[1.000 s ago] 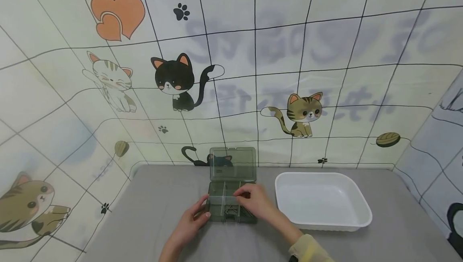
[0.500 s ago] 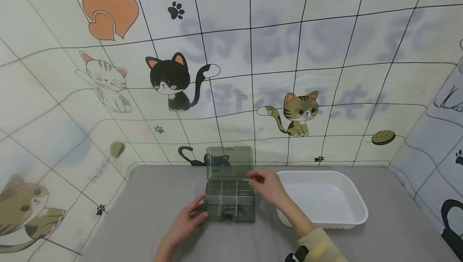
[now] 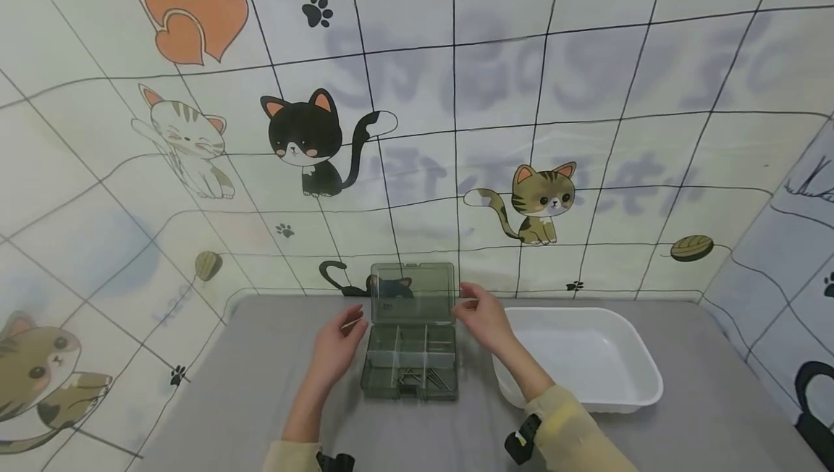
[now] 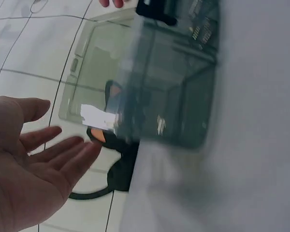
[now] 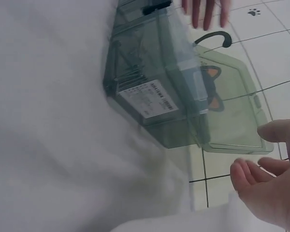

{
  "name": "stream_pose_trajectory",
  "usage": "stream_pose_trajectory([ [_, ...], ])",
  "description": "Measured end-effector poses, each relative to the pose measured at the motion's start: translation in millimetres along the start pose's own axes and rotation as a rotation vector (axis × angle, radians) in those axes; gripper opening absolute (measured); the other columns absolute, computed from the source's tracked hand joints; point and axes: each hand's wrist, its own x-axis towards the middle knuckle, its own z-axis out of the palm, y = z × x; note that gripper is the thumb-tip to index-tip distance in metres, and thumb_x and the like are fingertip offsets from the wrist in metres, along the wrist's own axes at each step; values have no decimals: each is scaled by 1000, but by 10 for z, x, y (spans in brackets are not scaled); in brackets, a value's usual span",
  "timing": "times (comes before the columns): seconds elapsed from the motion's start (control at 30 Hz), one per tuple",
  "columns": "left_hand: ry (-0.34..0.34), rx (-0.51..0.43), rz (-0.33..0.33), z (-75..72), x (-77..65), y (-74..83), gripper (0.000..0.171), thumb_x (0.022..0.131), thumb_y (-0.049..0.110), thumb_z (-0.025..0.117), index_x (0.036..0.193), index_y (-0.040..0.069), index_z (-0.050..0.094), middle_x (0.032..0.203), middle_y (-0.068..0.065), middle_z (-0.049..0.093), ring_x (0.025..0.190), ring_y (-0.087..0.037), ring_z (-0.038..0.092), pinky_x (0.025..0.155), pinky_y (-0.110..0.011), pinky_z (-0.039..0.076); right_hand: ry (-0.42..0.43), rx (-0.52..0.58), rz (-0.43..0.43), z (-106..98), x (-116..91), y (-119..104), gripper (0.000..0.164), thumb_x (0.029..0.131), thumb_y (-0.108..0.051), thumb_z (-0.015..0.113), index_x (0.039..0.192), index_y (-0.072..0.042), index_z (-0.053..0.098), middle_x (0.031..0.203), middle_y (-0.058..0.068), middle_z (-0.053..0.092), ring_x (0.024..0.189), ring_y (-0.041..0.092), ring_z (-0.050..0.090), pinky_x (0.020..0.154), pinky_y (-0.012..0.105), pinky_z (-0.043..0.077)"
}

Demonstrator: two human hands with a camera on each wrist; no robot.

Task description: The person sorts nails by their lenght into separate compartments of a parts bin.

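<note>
A translucent green compartment box stands on the grey cloth, its lid raised upright at the back. Thin metal pieces, perhaps screws or nails, lie in the front compartments. My left hand is beside the lid's left edge, fingers loosely extended and apart from it; the left wrist view shows its palm with nothing held. At the lid's right edge is my right hand, fingers slightly bent, thumb close to the lid's corner; I cannot tell whether it touches. A printed label sits on the box's side.
A white plastic tray stands right of the box, partly behind my right forearm. Grey cloth covers the table. Behind the box rises a wall sheet with cat drawings.
My right hand has moved from over the compartments, out to the right and up beside the lid. My left hand has left the box's left side and risen toward the lid's left edge.
</note>
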Motion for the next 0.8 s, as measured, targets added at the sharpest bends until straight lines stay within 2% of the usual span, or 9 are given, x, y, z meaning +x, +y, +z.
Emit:
stream_pose_trajectory([
  [0.1, 10, 26, -9, 52, 93, 71, 49, 104, 15, 61, 147, -5, 50, 146, -29, 52, 134, -45, 51, 104, -54, 49, -6, 11, 4, 25, 21, 12, 58, 92, -5, 65, 146, 9, 49, 139, 27, 58, 120, 42, 61, 94, 53, 55],
  [0.3, -2, -13, -32, 165, 169, 76, 60, 104, 13, 59, 155, -6, 35, 156, -33, 35, 143, -49, 36, 109, -57, 43, -71, 12, 17, 87, 21, 25, 71, 87, -2, 72, 150, 10, 42, 144, 31, 52, 126, 45, 57, 96, 53, 54],
  [0.53, -31, -28, -37, 250, 241, 108, 67, 103, 15, 59, 157, -9, 26, 157, -36, 30, 141, -53, 36, 110, -61, 40, -100, 5, -23, 145, 20, 11, 79, 83, -3, 76, 152, 10, 38, 147, 32, 49, 127, 48, 55, 97, 55, 53],
  [0.7, -63, -53, -42, 274, 310, 165, 71, 103, 17, 60, 158, -9, 22, 159, -33, 29, 145, -48, 34, 113, -59, 37, -88, 27, -45, 139, 17, 11, 84, 84, -4, 76, 155, 8, 33, 151, 31, 44, 128, 49, 53, 95, 55, 54],
  [0.8, -70, -80, -40, 259, 308, 181, 72, 103, 17, 60, 158, -8, 22, 159, -33, 31, 144, -49, 35, 112, -60, 37, -89, 57, -56, 144, 10, 9, 86, 86, -5, 76, 157, 6, 29, 155, 29, 41, 131, 49, 51, 95, 56, 54],
])
